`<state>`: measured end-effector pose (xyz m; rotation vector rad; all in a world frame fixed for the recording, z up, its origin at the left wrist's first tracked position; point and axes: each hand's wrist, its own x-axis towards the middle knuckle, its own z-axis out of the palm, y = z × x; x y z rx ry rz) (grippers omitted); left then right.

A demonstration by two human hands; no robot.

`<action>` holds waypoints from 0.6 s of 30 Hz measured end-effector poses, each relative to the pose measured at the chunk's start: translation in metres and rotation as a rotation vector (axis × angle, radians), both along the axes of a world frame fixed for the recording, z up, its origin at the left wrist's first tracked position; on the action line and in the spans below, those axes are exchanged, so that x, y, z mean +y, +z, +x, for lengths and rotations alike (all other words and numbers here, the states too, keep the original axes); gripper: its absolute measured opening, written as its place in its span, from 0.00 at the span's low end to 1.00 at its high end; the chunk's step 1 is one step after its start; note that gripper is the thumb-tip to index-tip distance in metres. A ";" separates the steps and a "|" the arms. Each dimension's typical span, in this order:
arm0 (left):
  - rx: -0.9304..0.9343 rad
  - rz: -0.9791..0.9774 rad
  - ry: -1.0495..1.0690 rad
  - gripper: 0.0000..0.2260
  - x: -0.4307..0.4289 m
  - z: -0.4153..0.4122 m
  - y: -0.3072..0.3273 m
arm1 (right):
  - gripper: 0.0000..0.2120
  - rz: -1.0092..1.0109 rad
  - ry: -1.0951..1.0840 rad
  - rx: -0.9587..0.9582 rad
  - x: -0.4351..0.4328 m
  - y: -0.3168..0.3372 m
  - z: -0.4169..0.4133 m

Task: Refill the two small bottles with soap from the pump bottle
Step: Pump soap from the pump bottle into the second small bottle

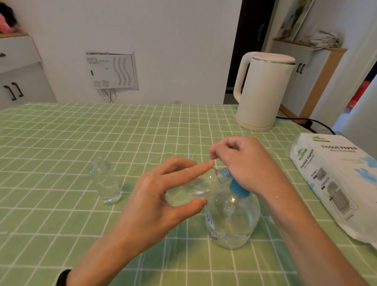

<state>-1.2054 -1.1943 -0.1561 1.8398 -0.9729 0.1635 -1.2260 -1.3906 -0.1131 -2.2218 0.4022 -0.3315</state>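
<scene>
A round clear pump bottle (233,222) with a blue collar stands on the green checked tablecloth (55,136), partly filled with clear soap. My left hand (161,199) holds a small clear bottle (195,187) tilted on its side, its mouth against the blue pump spout (225,173). My right hand (246,162) rests on top of the pump head with its fingers curled and hides most of it. A second small clear bottle (105,182) stands upright and uncapped to the left, apart from both hands.
A cream electric kettle (262,91) stands at the back right with its black cord (310,122) trailing to the table's edge. A white tissue paper pack (342,180) lies at the right. White cabinets stand beyond the table.
</scene>
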 end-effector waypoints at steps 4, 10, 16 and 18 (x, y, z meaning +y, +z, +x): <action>-0.025 0.005 0.006 0.27 0.001 -0.001 0.004 | 0.12 -0.020 -0.002 -0.068 0.000 0.003 -0.001; -0.040 0.010 0.011 0.26 0.001 0.001 0.004 | 0.13 -0.026 0.015 -0.052 0.001 0.005 0.001; -0.002 0.005 0.006 0.26 0.000 0.000 0.000 | 0.13 -0.011 0.009 0.016 -0.001 0.000 0.000; -0.005 0.003 0.003 0.26 0.000 -0.001 0.001 | 0.13 -0.018 0.001 -0.004 -0.001 0.001 -0.001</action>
